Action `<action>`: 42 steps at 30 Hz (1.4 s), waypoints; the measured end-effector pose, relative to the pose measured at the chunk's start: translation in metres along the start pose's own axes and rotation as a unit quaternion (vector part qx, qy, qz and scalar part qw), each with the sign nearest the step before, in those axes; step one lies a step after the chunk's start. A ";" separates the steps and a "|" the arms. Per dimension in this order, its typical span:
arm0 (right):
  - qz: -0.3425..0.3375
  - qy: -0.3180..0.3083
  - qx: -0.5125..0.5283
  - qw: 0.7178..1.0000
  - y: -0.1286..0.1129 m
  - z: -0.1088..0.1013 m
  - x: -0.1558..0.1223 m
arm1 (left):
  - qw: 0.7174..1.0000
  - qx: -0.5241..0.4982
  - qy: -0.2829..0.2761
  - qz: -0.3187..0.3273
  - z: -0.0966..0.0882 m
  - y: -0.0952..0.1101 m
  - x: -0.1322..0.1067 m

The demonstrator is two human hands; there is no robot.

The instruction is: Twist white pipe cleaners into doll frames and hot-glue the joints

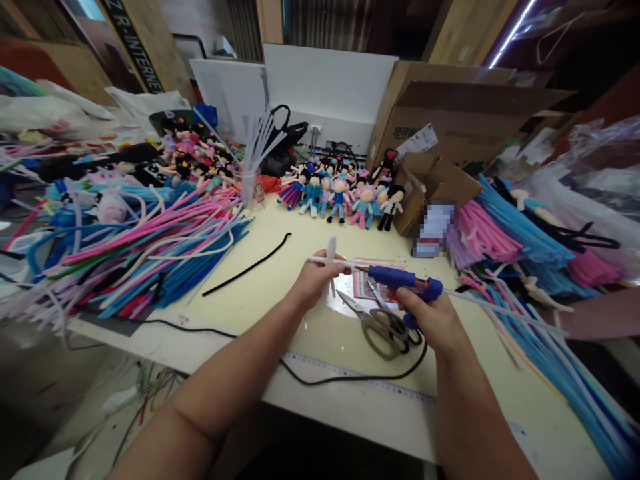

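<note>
My left hand (320, 275) pinches a white pipe cleaner piece (331, 249) above the table, with one part upright and another lying crosswise. Wrapped round the handle of a blue glue gun (405, 279) is my right hand (425, 312). The gun's nozzle points left, at or very near the white piece; I cannot tell whether they touch. A long translucent glue stick (505, 312) sticks out of the gun's back end. Below the gun lie grey-handled scissors (383, 333), partly hidden by my right hand.
Coloured pipe cleaners (165, 247) are heaped on the left, with more bundles (530, 227) on the right. Small dolls (340, 197) stand at the back beside a cardboard box (450, 120). A black pipe cleaner (247, 265) lies mid-table. A black cable (320, 383) runs along the front edge.
</note>
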State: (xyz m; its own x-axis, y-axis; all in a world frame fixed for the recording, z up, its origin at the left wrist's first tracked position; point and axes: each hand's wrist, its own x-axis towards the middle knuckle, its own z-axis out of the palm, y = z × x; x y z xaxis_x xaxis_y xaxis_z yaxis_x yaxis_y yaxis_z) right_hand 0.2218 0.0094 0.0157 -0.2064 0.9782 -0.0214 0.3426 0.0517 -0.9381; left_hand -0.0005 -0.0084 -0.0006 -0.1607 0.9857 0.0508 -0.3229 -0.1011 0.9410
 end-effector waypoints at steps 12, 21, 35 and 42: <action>-0.022 -0.013 -0.010 1.000 0.000 0.001 0.000 | 1.000 -0.012 0.003 -0.005 0.000 -0.002 0.000; -0.017 -0.012 -0.016 1.000 0.000 0.001 0.000 | 1.000 -0.019 0.005 -0.008 0.001 -0.001 0.000; -0.013 -0.007 -0.003 1.000 0.005 -0.002 0.000 | 1.000 -0.007 0.004 -0.005 -0.001 0.000 -0.001; -0.026 -0.020 -0.008 0.999 0.003 0.000 0.000 | 1.000 -0.023 -0.004 -0.004 0.000 -0.001 0.000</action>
State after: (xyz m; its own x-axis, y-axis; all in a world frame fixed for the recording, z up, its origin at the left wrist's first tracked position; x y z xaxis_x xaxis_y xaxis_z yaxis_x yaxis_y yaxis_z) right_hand 0.2229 0.0098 0.0133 -0.2609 0.9653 0.0128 0.3446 0.1055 -0.9328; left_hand -0.0003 -0.0088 -0.0012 -0.1513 0.9874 0.0462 -0.3664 -0.0994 0.9251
